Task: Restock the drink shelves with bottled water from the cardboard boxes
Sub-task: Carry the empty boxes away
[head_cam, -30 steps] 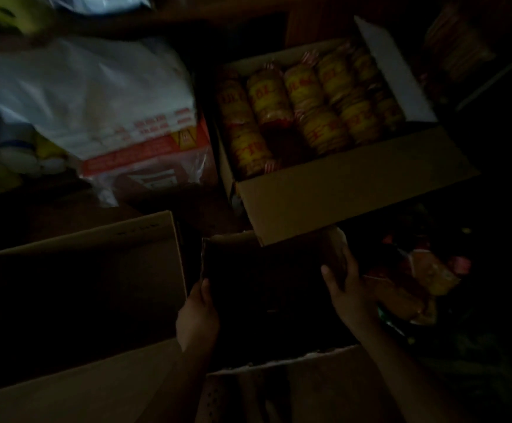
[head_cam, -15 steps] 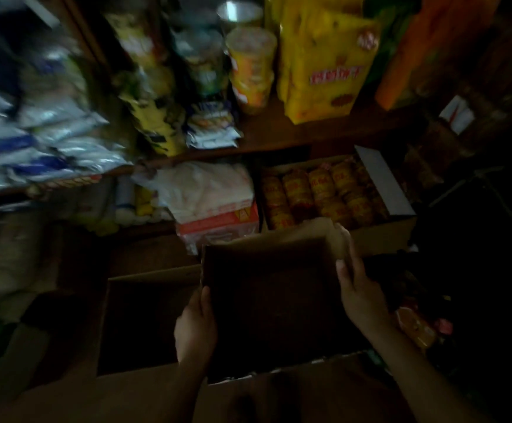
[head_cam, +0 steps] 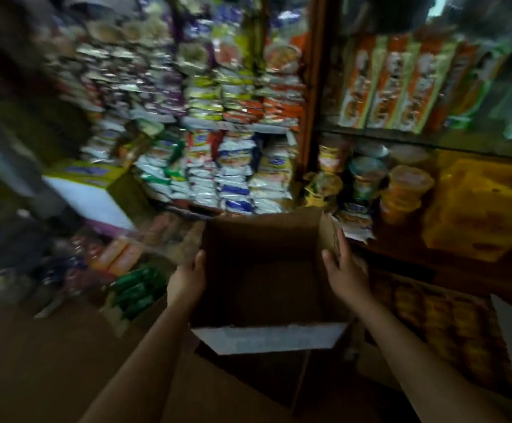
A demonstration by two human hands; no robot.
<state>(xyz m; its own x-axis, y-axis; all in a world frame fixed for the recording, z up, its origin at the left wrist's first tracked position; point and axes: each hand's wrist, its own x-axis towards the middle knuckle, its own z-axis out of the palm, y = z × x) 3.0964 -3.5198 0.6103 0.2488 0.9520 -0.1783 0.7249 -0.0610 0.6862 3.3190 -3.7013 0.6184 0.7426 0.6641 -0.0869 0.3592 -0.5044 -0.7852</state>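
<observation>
I hold an open brown cardboard box (head_cam: 264,239) in front of me with both hands. Its inside looks dark and empty, and a pale flap hangs at its near edge. My left hand (head_cam: 187,277) grips the box's left wall. On the right wall my right hand (head_cam: 345,270) holds on, fingers up along the side. No water bottles are in view.
Shelves packed with snack packets (head_cam: 218,154) fill the wall ahead. Cup noodles (head_cam: 404,190) and yellow bags (head_cam: 477,215) stand on the right shelf. An open box of round packs (head_cam: 444,325) lies low right. Green packets (head_cam: 135,291) lie low left, cardboard (head_cam: 65,361) below.
The box has come up from the floor between my hands, and my view has swung up from the floor boxes to the shelves. The picture is brighter now.
</observation>
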